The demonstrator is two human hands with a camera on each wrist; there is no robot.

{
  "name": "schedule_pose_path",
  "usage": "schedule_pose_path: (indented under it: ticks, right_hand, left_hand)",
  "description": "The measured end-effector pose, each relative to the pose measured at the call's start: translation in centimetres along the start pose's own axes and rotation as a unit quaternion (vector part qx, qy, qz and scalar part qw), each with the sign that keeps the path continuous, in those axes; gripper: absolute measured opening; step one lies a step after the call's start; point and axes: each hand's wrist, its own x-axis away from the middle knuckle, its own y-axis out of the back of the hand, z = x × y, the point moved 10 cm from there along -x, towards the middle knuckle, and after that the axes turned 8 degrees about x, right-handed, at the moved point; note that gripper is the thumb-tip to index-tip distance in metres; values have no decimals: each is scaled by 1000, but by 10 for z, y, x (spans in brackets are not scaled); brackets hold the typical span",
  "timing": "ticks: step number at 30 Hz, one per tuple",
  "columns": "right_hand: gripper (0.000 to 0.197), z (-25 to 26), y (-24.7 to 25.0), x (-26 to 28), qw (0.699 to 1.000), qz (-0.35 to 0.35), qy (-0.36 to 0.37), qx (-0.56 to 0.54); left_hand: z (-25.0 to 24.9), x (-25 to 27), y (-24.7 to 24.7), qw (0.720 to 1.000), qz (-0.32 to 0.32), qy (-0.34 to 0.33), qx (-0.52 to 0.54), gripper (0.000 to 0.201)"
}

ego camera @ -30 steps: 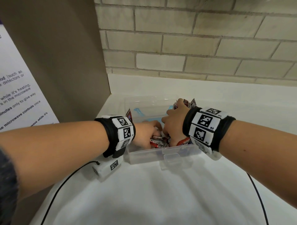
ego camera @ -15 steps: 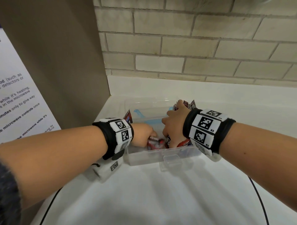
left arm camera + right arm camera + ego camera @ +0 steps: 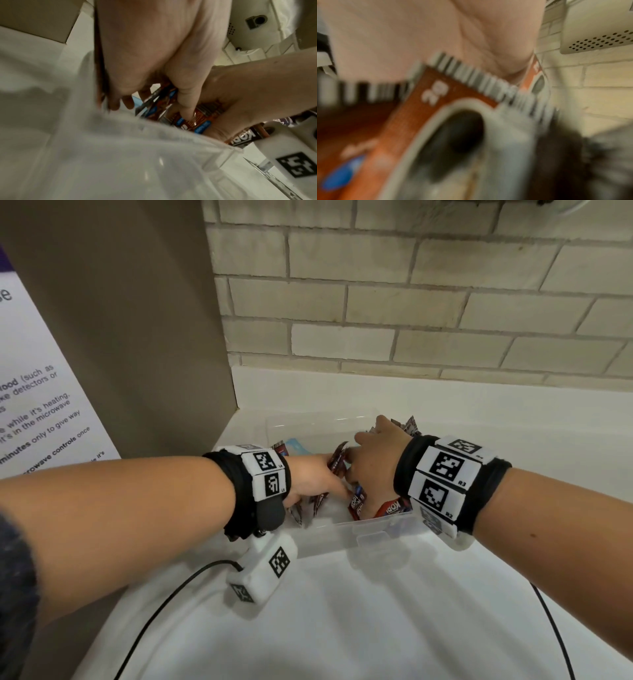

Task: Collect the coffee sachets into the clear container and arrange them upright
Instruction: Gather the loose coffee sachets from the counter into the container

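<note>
Inside the clear container [image 3: 383,527], both hands apparently grip coffee sachets [image 3: 357,503].

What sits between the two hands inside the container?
A dark red coffee sachet standing on edge between left hand and right hand, shown in the head view.

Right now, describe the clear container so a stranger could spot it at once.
Start at the brick wall and drop to the white counter below it. The clear container sits near the counter's back left corner, beside the tan panel, with both hands reaching inside. It is the only see-through box there, holding red and brown sachets.
</note>
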Motion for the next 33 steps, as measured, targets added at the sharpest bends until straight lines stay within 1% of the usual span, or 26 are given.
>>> schedule_pose_path:
  ticks: [1,2,4,5,7,8,11,12,13,15,16,19,22,23,25,27,28,31,32,33]
  right_hand:
    - [64,-1,-2,1,1000,7,-1,5]
    - [65,-4,-4,1,1000,13,-5,7]
    - [69,-8,-9,1,1000,27,-13,4]
    - [70,-9,-11,1,999,31,-17,3]
    - [69,-10,-10,0,999,24,-21,0]
    - [68,-10,-9,1,1000,17,-21,-3]
    - [70,-9,-6,2,1000,-5,-20,-22]
    - [72,-9,-5,2,999,-12,-18,-26]
    - [74,-10,-4,2,999,-17,-16,-29]
    - [79,-13,-4,1,999,-25,-14,-35]
    - [80,-15,-4,1,999,-33,-14,-41]
    - [77,-28,3,5,995,-69,-17,-69]
    - [64,-40,8,14,987,-94,-18,-125]
    - [58,-44,11,17,981,-111,-20,-156]
    - [44,-57,18,27,955,-174,-27,-237]
    - [39,-78,21,40,907,-242,-45,-343]
    - [41,-91,16,47,874,-262,-60,-404]
    - [49,-132,-25,66,761,-284,-134,-567]
    - [51,-141,-44,71,738,-278,-168,-591]
    - [52,-145,-63,73,736,-255,-196,-596]
  left_hand:
    - [0,-1,-2,1000,4,8,3,17]
    - [-1,-1,-3,1000,6,12,-10,21]
    - [0,-6,1,999,8,28,-41,50]
    - [2,-7,2,998,5,41,-36,58]
    - [7,-10,0,999,9,54,6,58]
    - [9,-11,-4,998,26,54,24,59]
    - [14,-12,-20,993,86,62,61,78]
    - [16,-11,-24,990,100,71,70,76]
    - [17,-10,-29,988,116,75,73,69]
    - [16,-8,-35,986,134,68,69,45]
    - [15,-8,-36,988,130,60,64,41]
    - [12,-11,-36,991,112,48,54,48]
    - [13,-9,-35,992,106,67,3,43]
    - [13,-9,-34,992,99,72,-7,45]
    - [12,-9,-34,993,93,73,-12,47]
    - [11,-7,-39,992,103,76,-16,41]
    - [11,-7,-40,991,108,78,-14,40]
    - [11,-6,-42,990,112,83,4,45]
    - [11,-7,-43,991,109,82,8,47]
    - [10,-8,-42,991,105,80,15,48]
